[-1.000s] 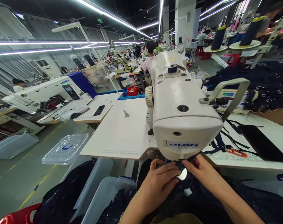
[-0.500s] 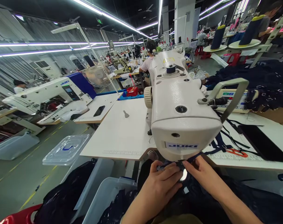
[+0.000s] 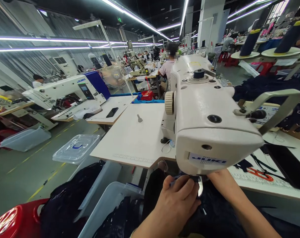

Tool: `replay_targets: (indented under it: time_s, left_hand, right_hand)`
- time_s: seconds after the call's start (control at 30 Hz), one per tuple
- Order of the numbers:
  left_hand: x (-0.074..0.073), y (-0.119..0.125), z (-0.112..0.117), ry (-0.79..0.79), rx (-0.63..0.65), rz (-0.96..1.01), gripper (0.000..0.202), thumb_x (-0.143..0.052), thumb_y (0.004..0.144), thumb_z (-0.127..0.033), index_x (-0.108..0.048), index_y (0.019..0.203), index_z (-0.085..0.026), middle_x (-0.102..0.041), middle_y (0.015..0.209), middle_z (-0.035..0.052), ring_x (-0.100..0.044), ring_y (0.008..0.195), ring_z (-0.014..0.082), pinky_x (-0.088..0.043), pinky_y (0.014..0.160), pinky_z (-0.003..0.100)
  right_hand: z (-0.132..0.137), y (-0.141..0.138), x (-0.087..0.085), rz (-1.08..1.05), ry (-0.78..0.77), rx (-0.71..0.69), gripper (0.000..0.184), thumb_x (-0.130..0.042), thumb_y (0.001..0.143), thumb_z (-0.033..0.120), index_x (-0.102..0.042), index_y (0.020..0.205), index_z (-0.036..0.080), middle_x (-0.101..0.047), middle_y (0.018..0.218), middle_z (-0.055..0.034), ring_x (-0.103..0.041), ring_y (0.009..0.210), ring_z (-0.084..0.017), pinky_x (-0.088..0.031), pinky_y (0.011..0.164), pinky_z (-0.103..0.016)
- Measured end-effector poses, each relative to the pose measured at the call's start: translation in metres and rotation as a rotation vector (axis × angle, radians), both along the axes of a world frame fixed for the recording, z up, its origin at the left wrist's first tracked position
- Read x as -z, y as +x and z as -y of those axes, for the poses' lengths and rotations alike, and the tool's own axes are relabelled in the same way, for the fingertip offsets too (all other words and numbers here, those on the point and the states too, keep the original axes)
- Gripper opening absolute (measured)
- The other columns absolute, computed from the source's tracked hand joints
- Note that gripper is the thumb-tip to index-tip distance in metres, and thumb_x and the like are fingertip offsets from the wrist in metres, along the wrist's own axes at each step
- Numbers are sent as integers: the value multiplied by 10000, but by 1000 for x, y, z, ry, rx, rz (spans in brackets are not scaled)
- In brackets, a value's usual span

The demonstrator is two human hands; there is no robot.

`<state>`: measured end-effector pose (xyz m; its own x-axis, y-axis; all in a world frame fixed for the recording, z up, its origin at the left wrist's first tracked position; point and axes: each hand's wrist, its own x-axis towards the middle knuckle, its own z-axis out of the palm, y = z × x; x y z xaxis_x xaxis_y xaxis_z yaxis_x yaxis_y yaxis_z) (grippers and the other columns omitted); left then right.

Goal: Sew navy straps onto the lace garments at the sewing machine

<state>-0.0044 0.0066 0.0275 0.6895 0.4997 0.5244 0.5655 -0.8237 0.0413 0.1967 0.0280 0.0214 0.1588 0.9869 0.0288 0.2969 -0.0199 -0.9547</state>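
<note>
Workshop table [image 3: 130, 138], white: dark fabric [image 3: 215, 206] at six o'clock of the sewing machine [image 3: 214, 138], left hand [image 3: 174, 205] gripping it, right hand [image 3: 219, 177] partly hidden by the machine, its hold impossible to tell. Risk, as judged: with the stitching point concealed, uneven pull could skew the fabric, or a hand could stray too close; orange item [image 3: 263, 176] at the machine's four o'clock.

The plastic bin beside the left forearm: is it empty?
No, dark fabric shows inside the plastic bin; how full it is, I cannot tell.
</note>
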Motion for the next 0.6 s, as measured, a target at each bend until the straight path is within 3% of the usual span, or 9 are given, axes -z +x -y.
replay_targets:
  time_s: [0.23,0.43,0.6]
  left_hand:
    - [5,7,6,81,-114,-57,334,-463,1009,-396,-585,1239,-187,-641,1185,17,-538,1123,177,-284,955,360]
    - [4,10,8,90,-155,-126,402,-466,1001,-422,-547,1309,-177,-579,1274,59,-503,1165,203,-279,986,353]
    - [7,12,8,102,-156,-115,394,-449,1007,-408,-559,1301,-171,-564,1301,52,-492,1175,202,-269,1001,357]
  right_hand:
    - [-22,4,16,253,96,-75,197,-604,714,388,-719,820,268,-751,869,-91,-647,952,-357,-527,822,-481]
    - [-29,6,19,289,106,-106,191,-635,712,416,-715,823,284,-751,909,-98,-613,1056,-390,-521,849,-521]
    - [-30,5,23,303,102,-115,209,-633,708,439,-716,845,304,-758,916,-61,-614,1063,-372,-539,835,-485]
